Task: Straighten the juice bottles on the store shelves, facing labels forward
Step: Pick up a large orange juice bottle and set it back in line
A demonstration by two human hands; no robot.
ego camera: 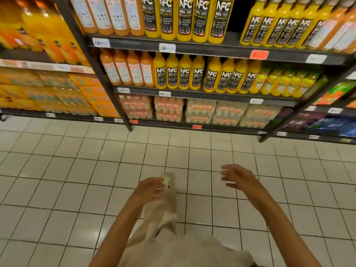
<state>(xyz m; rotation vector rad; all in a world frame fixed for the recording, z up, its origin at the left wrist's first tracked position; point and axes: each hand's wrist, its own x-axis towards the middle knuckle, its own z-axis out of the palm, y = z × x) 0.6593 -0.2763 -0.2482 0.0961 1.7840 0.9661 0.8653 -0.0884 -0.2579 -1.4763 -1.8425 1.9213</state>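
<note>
- Head view: a dark metal shelf unit (pixel 192 49) stands at the top of the frame, its flat boards edged with small white and red price tags (pixel 167 48).
- The yellow juice bottles (pixel 185 73) stand upright in tight rows on the upper and middle boards; they are smooth plastic with narrow necks and black "NFC" labels turned outward.
- Toward the left end of the same boards stand orange juice bottles (pixel 127 71) of the same shape, with pale labels.
- A dark gap (pixel 234 14) breaks the top row, between two groups of yellow bottles.
- At the right end of the middle board sit smaller rounded yellow bottles (pixel 285 83), blurred.
- The bottom board holds shrink-wrapped packs (pixel 200 110) in glossy film, stacked along its front edge.
- The floor (pixel 77 170) is square, glossy off-white tile with dark grout lines.
- The left hand (pixel 149 189) reaches forward low over the floor, well short of the shelves, fingers loosely bent and holding nothing.
- The right hand (pixel 238 177) is stretched out beside it, palm turned inward, fingers spread and relaxed, also holding nothing.
- Below the arms are beige cloth trousers (pixel 163 218) and a pale shoe (pixel 168 179) on the tile.
</note>
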